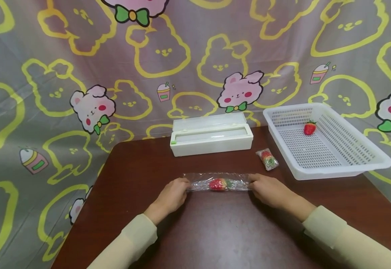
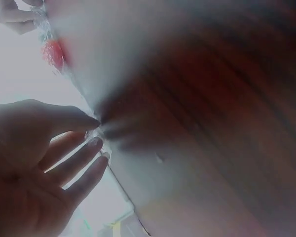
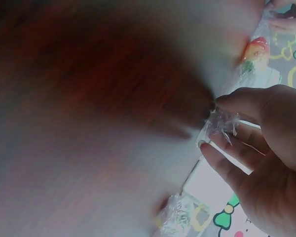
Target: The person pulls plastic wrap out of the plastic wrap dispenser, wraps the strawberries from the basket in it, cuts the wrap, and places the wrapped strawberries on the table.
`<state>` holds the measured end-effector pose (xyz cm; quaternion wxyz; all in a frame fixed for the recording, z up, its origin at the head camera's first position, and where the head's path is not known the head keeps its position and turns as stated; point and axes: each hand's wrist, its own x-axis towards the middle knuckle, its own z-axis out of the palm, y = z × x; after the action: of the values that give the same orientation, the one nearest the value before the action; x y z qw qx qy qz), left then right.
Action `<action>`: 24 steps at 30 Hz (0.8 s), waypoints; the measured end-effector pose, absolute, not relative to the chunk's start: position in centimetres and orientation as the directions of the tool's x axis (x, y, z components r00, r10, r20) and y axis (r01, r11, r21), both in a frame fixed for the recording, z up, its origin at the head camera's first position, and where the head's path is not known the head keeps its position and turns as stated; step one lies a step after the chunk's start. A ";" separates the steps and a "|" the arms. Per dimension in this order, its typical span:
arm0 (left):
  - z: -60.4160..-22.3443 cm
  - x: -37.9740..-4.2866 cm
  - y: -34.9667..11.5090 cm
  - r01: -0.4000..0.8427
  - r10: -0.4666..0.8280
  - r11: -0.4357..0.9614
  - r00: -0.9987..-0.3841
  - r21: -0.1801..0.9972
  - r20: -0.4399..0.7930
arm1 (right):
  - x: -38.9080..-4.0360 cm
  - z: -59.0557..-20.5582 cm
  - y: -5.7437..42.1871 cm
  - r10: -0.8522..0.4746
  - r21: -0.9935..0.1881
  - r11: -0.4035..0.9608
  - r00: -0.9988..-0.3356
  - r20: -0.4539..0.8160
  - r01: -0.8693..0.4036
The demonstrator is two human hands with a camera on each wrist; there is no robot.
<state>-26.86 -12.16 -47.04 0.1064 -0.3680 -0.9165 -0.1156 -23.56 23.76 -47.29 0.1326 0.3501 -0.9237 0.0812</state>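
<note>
A red strawberry with a green leafy end lies at the middle of a strip of clear plastic wrap on the table. My left hand pinches the strip's left end, thumb against fingertips. At the opposite end my right hand pinches the wrap between thumb and fingers, and crumpled film shows there in the right wrist view. Between the two hands the film is drawn out lengthwise, gathered and wrinkled close around the strawberry. In the left wrist view, the strawberry appears beyond the left thumb.
A white wrap dispenser box with its lid raised stands at the back. Right of it lies another wrapped strawberry. A white perforated basket at the right holds one bare strawberry. Behind the brown table hangs a patterned curtain.
</note>
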 end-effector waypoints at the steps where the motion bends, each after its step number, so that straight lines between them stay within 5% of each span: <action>1: -47.0 -26.9 -12.3 0.700 0.651 0.702 -0.704 0.128 0.284 | -23.5 -47.3 23.8 -0.621 -0.065 0.743 -0.723 0.302 -0.666; 14: -47.8 -27.2 -12.5 0.729 0.694 0.684 -0.644 -0.016 0.322 | -23.8 -47.5 24.9 -0.609 -0.070 0.741 -0.712 0.349 -0.668; 24: -47.0 -26.0 -13.5 0.744 0.701 0.659 -0.661 0.113 0.266 | -23.8 -47.0 26.5 -0.606 -0.270 0.675 -0.724 0.329 -0.687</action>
<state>-25.99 -13.46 -46.97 0.1002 -0.3991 -0.9052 -0.1067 -23.84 26.49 -46.97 0.1065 0.3558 -0.9088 0.1902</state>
